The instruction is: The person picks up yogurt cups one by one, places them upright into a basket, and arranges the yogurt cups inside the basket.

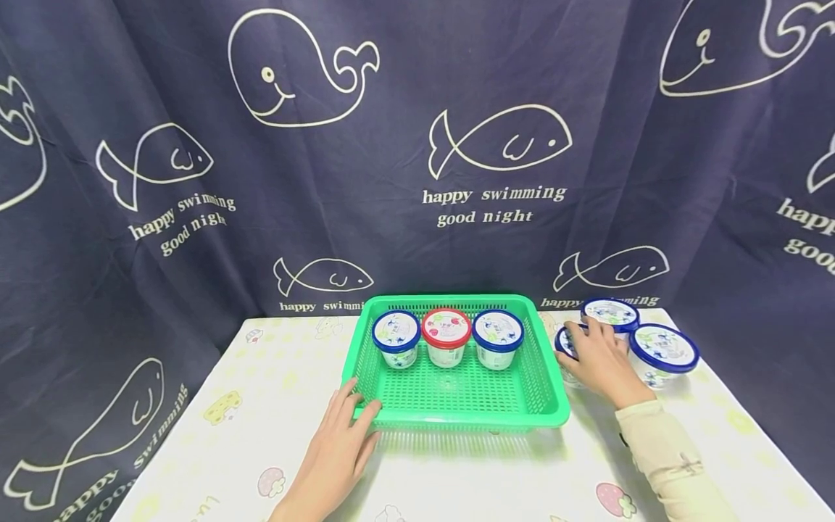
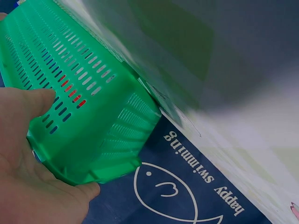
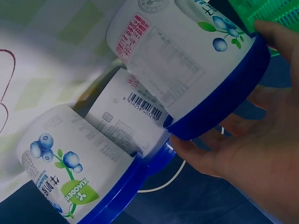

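Observation:
My left hand (image 1: 335, 453) grips the front left corner of a green plastic basket (image 1: 457, 418); in the left wrist view its thumb lies on the slotted wall (image 2: 105, 116), fingers at the rim. Inside, along the back, a red-lidded tub (image 1: 446, 326) stands between two blue-lidded tubs, one on the left (image 1: 396, 330) and one on the right (image 1: 498, 330). Right of the basket, my right hand (image 1: 603, 365) holds a white blueberry tub (image 3: 182, 60) round its blue lid, partly hiding it in the head view. Two more blue-lidded tubs stand close by, one behind (image 1: 611, 312) and one to the right (image 1: 665, 346).
A pale patterned cloth (image 1: 261, 406) covers the table. Behind it hangs a dark blue curtain (image 1: 404, 239) with white whale and fish drawings, close behind the basket's back rim. The front half of the basket's slotted floor (image 1: 450, 391) shows bare.

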`<state>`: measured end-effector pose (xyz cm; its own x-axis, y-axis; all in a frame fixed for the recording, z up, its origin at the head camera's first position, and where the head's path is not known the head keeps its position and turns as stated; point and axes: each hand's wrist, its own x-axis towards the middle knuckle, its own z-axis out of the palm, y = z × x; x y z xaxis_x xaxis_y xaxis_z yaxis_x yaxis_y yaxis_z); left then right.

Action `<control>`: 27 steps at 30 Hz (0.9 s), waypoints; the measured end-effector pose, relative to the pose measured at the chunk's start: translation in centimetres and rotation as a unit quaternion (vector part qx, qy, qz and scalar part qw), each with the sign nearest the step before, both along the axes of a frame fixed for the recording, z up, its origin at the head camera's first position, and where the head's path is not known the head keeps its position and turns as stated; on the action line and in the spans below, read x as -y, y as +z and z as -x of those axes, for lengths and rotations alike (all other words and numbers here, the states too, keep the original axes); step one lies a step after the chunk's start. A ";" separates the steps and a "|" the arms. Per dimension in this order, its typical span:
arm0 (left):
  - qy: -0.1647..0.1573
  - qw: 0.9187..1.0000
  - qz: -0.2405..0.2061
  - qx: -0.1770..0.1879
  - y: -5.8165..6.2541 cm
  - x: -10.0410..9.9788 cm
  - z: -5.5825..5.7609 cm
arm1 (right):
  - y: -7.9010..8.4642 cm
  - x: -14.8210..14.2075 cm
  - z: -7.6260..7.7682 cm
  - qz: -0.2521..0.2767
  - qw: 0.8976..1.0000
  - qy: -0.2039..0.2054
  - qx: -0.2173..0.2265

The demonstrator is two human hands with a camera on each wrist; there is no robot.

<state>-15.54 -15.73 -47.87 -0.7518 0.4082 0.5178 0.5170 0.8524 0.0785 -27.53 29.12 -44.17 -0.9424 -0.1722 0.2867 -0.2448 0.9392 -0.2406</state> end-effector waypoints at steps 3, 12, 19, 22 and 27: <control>0.001 1.000 0.000 0.006 0.1 0.0 0.0 | 0.0 0.0 0.1 -0.001 1.000 0.000 0.005; 0.003 1.000 0.005 0.004 0.0 0.1 0.0 | 0.1 -0.1 0.2 -0.008 1.000 0.003 0.020; 0.002 1.000 0.000 0.002 0.1 0.0 0.0 | 0.8 0.1 -0.1 -0.016 0.999 -0.001 0.029; 0.001 1.000 -0.001 0.001 0.1 0.0 0.0 | 0.8 0.0 -0.2 -0.018 0.999 -0.002 0.031; -0.001 1.000 0.001 0.001 0.1 0.0 0.0 | 0.8 -0.1 -0.2 -0.020 0.999 -0.003 0.033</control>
<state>-15.54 -15.77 -47.77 -0.7517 0.4104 0.5162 0.5183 0.8516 0.0776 -27.31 29.23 -43.38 -0.9600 -0.1775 0.2163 -0.2246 0.9499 -0.2175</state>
